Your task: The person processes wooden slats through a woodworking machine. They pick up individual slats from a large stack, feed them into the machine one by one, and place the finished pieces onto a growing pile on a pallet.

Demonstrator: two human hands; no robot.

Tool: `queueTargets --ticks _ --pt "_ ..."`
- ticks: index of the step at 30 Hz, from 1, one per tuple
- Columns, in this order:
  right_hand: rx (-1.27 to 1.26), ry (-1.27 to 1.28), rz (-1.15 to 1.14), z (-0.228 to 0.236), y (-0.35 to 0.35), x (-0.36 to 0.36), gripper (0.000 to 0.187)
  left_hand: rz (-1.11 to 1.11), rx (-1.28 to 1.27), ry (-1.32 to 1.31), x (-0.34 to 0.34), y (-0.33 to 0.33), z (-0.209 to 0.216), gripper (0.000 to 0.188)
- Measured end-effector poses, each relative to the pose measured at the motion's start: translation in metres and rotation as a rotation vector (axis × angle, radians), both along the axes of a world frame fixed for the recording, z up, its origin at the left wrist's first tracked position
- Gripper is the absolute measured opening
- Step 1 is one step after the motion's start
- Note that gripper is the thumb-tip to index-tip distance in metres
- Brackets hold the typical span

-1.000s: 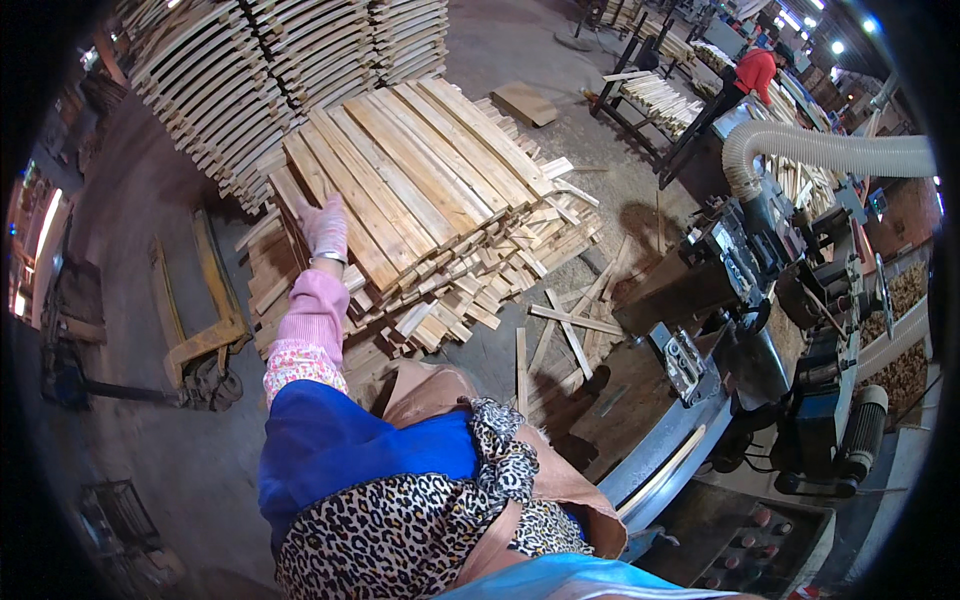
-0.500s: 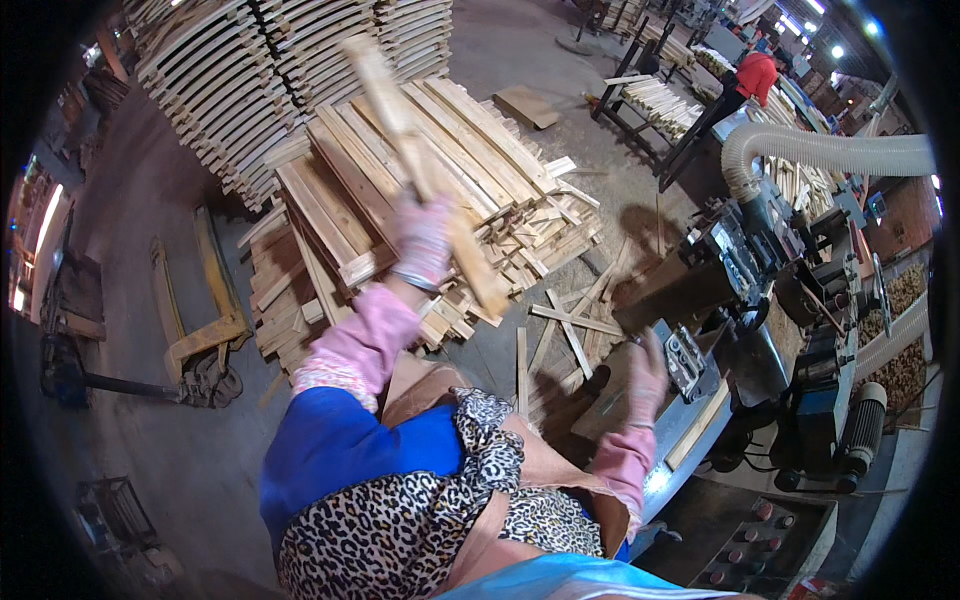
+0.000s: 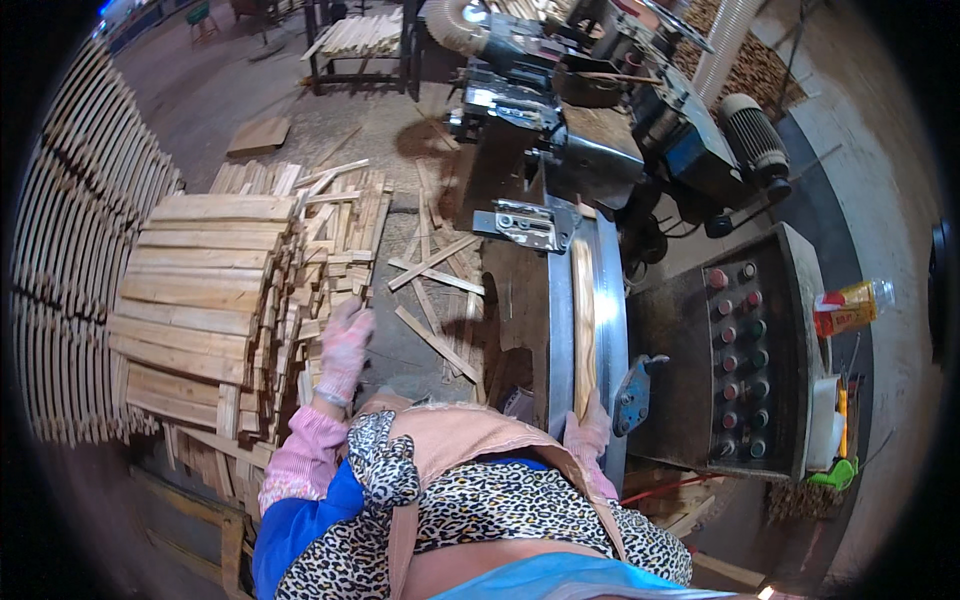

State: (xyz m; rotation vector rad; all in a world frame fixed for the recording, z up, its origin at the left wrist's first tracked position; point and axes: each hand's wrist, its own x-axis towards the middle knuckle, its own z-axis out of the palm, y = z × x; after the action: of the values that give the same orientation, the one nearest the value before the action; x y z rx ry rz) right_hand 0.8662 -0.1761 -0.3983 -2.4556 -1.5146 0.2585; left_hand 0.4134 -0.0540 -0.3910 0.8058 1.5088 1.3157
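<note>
My right hand (image 3: 588,435), in a pale knitted glove, is closed on the near end of a wooden strip (image 3: 584,330). The strip lies lengthwise on the metal bed (image 3: 609,300) of a woodworking machine, and its far end points toward the machine head (image 3: 525,222). My left hand (image 3: 346,345), in the same kind of glove, is held out low beside the stack of boards (image 3: 195,290). Nothing shows in it, and its fingers look loosely extended.
A control panel (image 3: 738,360) with rows of buttons stands right of the bed, near a blue bracket (image 3: 632,395). Loose offcuts (image 3: 437,262) litter the floor between stack and machine. Curved slats (image 3: 85,240) are piled high at the left. A motor (image 3: 755,135) sits at the back right.
My view has swung to the right. The board raised in my left hand is gone from it, and that hand is lower. My right hand has come onto the strip on the bed.
</note>
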Motion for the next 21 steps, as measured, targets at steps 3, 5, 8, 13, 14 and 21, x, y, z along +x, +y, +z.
queueTargets --ticks 3,5,8,13,14,21 --pt "0.102 -0.132 -0.055 -0.018 -0.004 0.016 0.068 -0.022 -0.131 -0.114 -0.017 -0.010 0.005 0.046" --pt "0.110 -0.170 -0.076 -0.010 0.065 0.010 0.062 0.041 -0.070 -0.033 -0.021 -0.016 0.008 0.046" --pt "0.530 -0.216 -0.016 -0.048 0.168 0.035 0.062 0.152 0.121 -0.038 -0.015 0.009 0.022 0.043" --pt "0.485 -0.070 -0.017 -0.050 0.251 0.051 0.066 0.231 0.411 0.274 -0.044 0.051 0.056 0.045" --pt "0.519 -0.057 0.020 -0.053 0.244 0.048 0.065 0.219 0.357 0.290 -0.065 0.047 0.067 0.049" --pt "0.281 -0.139 0.155 -0.042 0.027 0.025 0.052 0.965 -0.505 1.314 -0.291 -0.057 0.040 0.096"
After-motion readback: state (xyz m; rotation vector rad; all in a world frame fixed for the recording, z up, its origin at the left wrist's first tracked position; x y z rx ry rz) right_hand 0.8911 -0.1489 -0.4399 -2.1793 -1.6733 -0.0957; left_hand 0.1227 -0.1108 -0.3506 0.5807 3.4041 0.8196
